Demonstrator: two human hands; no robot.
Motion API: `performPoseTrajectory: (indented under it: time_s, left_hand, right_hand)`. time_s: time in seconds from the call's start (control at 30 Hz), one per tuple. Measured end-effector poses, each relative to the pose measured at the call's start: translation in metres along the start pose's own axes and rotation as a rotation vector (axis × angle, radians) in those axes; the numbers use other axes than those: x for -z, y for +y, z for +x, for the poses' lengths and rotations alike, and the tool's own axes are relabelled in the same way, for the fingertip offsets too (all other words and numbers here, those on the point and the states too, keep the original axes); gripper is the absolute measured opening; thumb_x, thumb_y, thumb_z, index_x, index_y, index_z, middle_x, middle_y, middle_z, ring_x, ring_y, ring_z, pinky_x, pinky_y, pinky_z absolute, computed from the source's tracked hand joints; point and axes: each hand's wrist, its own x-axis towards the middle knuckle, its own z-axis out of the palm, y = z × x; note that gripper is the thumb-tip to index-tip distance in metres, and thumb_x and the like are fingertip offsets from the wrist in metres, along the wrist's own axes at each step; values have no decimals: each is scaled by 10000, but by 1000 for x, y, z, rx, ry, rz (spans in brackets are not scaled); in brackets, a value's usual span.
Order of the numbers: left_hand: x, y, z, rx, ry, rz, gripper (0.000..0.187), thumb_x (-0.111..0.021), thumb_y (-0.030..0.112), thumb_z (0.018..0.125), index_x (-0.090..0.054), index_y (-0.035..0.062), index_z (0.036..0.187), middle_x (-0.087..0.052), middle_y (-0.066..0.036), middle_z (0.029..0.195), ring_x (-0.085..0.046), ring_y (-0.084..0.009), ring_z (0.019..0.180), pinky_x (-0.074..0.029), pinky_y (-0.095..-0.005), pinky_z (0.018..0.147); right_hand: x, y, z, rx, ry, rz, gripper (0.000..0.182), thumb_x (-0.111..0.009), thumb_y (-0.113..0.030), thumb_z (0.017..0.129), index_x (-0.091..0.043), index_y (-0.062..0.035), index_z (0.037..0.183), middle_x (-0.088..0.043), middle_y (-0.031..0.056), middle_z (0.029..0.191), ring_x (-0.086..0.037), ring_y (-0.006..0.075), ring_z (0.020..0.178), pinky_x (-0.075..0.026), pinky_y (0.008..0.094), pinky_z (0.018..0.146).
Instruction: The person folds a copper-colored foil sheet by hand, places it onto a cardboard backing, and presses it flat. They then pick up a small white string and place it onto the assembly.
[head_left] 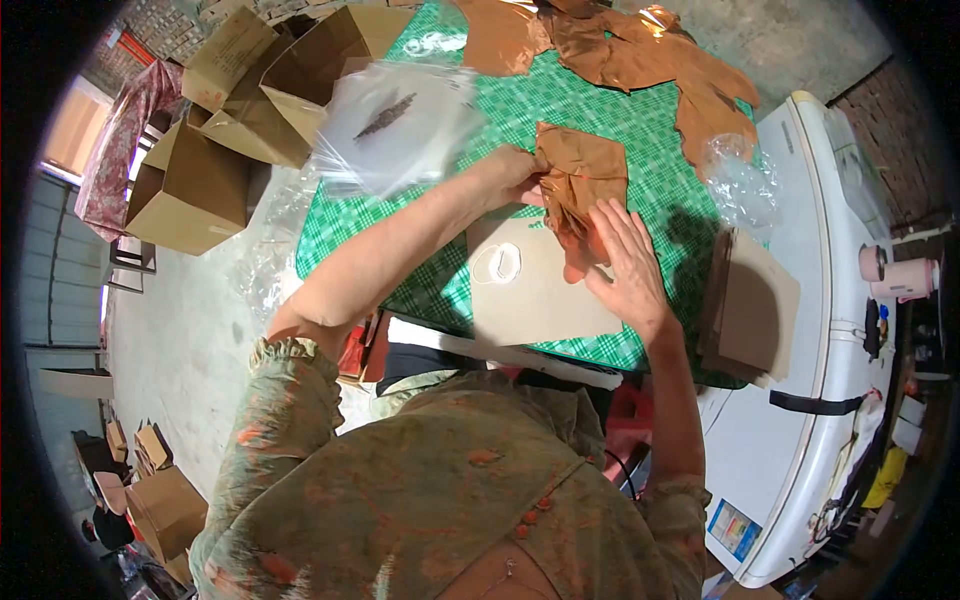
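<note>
Head view: the brown fabric piece (588, 160) lies on the counter (505, 110) between both hands, its lower end overlapping the cardboard sheet (545, 312) to the left of the right hand. The left hand (512, 174) is closed on the left edge of the fabric, thumb and fingers together; exact fingertip contact is partly hidden. The right hand (630, 262) lies palm down against the lower right part, fingers extended, thumb apart. The step in hand appears to be arranging and flattening the fabric. For good results, anchor the edge under the left hand and sweep the right hand outward with light, flat pressure; creases are bunched between the hands and should be worked out before any fold. The fabric looks thin and slippery, so pulling hard would likely skew the edges. Keep the white cord loop (507, 262), left of the right hand, out from under the fabric, as it could leave a ridge. Avoid disturbing the clear plastic bags (405, 120), beyond and left of the left hand.
</note>
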Motion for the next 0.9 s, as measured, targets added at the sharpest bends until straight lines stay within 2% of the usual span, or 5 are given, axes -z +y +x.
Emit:
performPoseTrajectory:
  time_s: [0.27,0.47,0.7,0.83,0.9]
  left_hand:
    - [5,0,7,50,-41,2,220,-621,106,1082,-714,-75,1166,-787,-169,1019,-790,-224,785,-695,-334,699]
    - [5,4,-8,12,-65,141,269,-654,149,1074,-712,-81,1200,-787,-178,1044,-789,-222,779,-697,-345,700]
    - [24,12,-16,20,-178,269,343,-639,202,1093,-655,-103,1249,-775,-170,960,-773,-222,727,-689,-360,642]
    - [35,34,-28,-91,-117,632,305,-648,226,1093,-638,-77,1131,-771,-174,925,-779,-266,760,-682,-390,675]
    - [36,33,-29,-516,55,1001,297,-679,232,1073,-641,-56,1138,-773,-147,910,-781,-278,807,-671,-414,767]
  right_hand:
    - [2,-2,9,-34,150,-14,675,-680,39,855,-568,-50,1515,-583,141,1565,-491,327,1514,-383,488,1283]
    - [-9,5,11,151,228,-214,418,-670,2,884,-731,-6,1298,-739,154,1341,-654,333,1345,-486,490,1198]
    - [-15,5,9,172,192,-253,389,-661,-32,888,-748,20,1264,-758,174,1309,-685,337,1301,-509,489,1174]
    - [-17,6,9,161,181,-242,370,-663,-31,893,-759,18,1247,-763,177,1295,-693,335,1289,-516,488,1166]
    - [-17,6,9,157,179,-241,367,-664,-31,896,-760,16,1247,-764,176,1295,-693,332,1289,-517,487,1165]
